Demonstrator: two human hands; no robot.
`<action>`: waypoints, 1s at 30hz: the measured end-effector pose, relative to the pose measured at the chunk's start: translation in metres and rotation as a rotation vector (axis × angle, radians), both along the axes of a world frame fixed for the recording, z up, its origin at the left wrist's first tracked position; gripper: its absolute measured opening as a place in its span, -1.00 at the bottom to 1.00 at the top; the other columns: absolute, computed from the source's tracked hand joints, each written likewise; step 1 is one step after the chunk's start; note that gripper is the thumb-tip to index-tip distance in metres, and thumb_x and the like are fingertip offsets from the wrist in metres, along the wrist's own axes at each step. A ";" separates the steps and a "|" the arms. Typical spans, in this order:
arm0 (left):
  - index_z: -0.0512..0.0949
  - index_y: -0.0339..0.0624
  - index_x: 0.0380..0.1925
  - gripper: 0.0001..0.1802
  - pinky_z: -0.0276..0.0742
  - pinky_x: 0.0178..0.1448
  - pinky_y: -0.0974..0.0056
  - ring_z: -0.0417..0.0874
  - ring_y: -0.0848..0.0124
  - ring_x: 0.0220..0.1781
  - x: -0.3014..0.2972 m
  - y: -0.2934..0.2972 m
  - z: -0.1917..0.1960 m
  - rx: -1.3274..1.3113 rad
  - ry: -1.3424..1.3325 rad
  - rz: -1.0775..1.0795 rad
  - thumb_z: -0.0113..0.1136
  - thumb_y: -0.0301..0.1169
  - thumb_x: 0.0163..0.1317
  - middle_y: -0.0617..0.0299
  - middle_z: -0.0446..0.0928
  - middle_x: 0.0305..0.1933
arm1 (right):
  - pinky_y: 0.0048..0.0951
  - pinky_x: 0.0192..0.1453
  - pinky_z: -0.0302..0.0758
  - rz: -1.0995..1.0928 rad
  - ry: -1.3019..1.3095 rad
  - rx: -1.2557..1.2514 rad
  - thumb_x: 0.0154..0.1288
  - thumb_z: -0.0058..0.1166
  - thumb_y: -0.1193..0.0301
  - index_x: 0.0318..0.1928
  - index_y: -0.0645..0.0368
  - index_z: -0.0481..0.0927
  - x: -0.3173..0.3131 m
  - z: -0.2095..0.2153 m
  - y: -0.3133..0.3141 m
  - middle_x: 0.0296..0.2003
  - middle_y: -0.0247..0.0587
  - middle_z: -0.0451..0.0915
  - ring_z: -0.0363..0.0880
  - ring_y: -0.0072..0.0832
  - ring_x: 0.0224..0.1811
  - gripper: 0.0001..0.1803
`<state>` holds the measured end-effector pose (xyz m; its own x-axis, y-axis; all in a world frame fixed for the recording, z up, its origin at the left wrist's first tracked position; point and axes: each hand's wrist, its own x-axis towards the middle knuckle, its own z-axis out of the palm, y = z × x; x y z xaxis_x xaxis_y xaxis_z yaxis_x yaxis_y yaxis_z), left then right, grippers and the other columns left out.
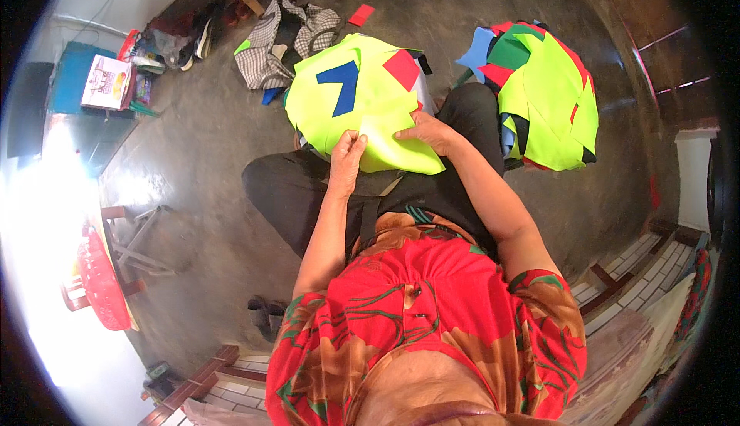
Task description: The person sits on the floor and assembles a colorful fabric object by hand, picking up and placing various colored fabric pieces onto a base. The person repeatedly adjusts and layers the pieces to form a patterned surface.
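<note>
A neon-yellow piece of cloth [320, 114] lies spread over a round heap in front of my crossed legs. A blue angular scrap [339, 88] and a red square scrap [401, 70] rest on top of it. My left hand [347, 160] pinches the near edge of the cloth between thumb and fingers. To its right, my right hand [433, 132] grips the same cloth with thumb and fingers, its fingertips partly hidden by the fabric. What lies under the cloth is mostly covered; some white and dark material shows at its right side.
Right of my knee stands a second heap of cloth scraps [547, 110] in yellow, green, red and blue. A checked cloth [266, 60] lies beyond on the dark floor, near a red scrap [361, 15]. At the left are a red plastic chair [104, 283] and a box [106, 82].
</note>
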<state>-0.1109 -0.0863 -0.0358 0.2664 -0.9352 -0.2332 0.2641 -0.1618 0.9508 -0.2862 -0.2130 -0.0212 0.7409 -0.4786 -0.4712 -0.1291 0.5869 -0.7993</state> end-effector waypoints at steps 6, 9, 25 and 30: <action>0.42 -0.22 -0.08 -0.63 0.39 0.04 0.37 0.53 0.51 -0.15 0.005 0.003 -0.004 -0.009 0.283 -0.097 0.29 -0.41 0.14 0.26 0.56 -0.23 | -0.34 -0.04 0.55 -0.163 -0.101 0.113 0.19 0.15 0.50 0.07 0.25 0.43 0.003 -0.003 0.001 -0.11 -0.17 0.59 0.61 -0.38 -0.15 -0.58; 0.42 -0.25 -0.08 -0.64 0.47 -0.09 0.38 0.57 0.48 -0.26 0.019 0.006 -0.034 0.067 0.225 -0.129 0.27 -0.41 0.14 0.22 0.57 -0.25 | -0.32 -0.02 0.54 -0.217 -0.056 0.094 0.23 0.12 0.48 0.04 0.27 0.44 0.005 -0.009 -0.003 -0.11 -0.18 0.59 0.60 -0.38 -0.13 -0.63; 0.47 -0.25 -0.21 -0.72 0.42 -0.39 0.33 0.58 0.44 -0.48 0.022 -0.001 -0.060 0.339 0.061 0.057 0.18 -0.34 0.11 0.21 0.56 -0.37 | -0.26 -0.03 0.56 -0.541 -0.301 -0.246 0.31 -0.03 0.52 -0.01 0.24 0.45 0.078 0.049 -0.101 -0.12 -0.18 0.58 0.60 -0.32 -0.12 -0.75; 0.47 -0.24 -0.25 -0.79 0.37 -0.43 0.36 0.55 0.44 -0.50 0.008 -0.008 -0.061 0.271 0.053 0.027 0.16 -0.40 0.14 0.20 0.54 -0.39 | -0.26 -0.09 0.54 -0.660 0.037 -0.272 0.28 -0.07 0.58 0.03 0.23 0.43 0.051 -0.047 -0.141 -0.11 -0.18 0.54 0.57 -0.29 -0.15 -0.70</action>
<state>-0.1027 -0.0946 -0.0966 0.2714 -0.8293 -0.4884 0.3199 -0.4009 0.8585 -0.2349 -0.3542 -0.0683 0.2416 -0.9258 -0.2906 0.1542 0.3323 -0.9305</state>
